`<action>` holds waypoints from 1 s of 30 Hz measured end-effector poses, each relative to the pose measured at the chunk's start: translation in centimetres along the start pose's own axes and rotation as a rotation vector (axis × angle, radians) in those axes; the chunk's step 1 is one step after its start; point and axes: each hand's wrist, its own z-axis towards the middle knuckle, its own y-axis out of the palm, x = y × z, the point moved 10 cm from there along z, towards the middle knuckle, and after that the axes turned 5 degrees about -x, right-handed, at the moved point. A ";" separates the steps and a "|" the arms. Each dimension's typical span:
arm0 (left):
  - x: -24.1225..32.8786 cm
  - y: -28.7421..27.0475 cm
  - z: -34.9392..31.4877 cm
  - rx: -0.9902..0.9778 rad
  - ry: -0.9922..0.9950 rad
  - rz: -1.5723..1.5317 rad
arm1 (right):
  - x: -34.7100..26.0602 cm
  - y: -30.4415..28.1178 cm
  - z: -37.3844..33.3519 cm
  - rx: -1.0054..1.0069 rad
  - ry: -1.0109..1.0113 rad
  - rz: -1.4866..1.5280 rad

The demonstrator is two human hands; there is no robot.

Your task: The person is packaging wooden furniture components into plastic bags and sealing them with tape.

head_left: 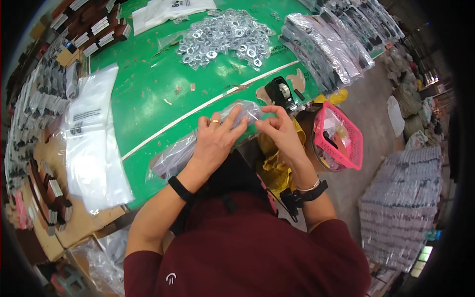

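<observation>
A long, grey-brown item in a clear plastic bag point(178, 152) lies slantwise along the near edge of the green table. My left hand point(216, 137) rests on the bag's upper part with its fingers spread; a ring and a black wristband show on it. At the bag's right end, my right hand point(281, 129) has thumb and index finger closed in a pinch on the plastic. What lies inside the bag is partly hidden by my left hand. Just beyond my right hand stands a black tape dispenser point(282, 93) with a roll of clear tape.
Small clear-wrapped rings point(222, 39) form a pile on the green table point(148, 99). Flat plastic bags point(91, 143) lie at left. Wrapped packages point(326, 47) are stacked far right, more point(401, 208) on the floor. A pink basket point(341, 136) stands right of the table.
</observation>
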 end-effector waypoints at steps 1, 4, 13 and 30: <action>-0.4 0.0 0.2 -0.002 -0.018 -0.044 | 0.3 -0.5 -0.2 0.046 0.032 0.119; -1.2 0.0 0.5 -0.011 -0.047 -0.099 | 2.6 -0.4 0.3 0.008 0.061 0.182; -4.3 0.7 0.9 -0.181 -0.127 -0.304 | 4.7 1.5 2.6 0.112 -0.072 0.198; -9.0 2.7 0.5 -0.148 -0.318 -0.551 | -6.3 10.2 3.8 -0.258 -0.799 -1.228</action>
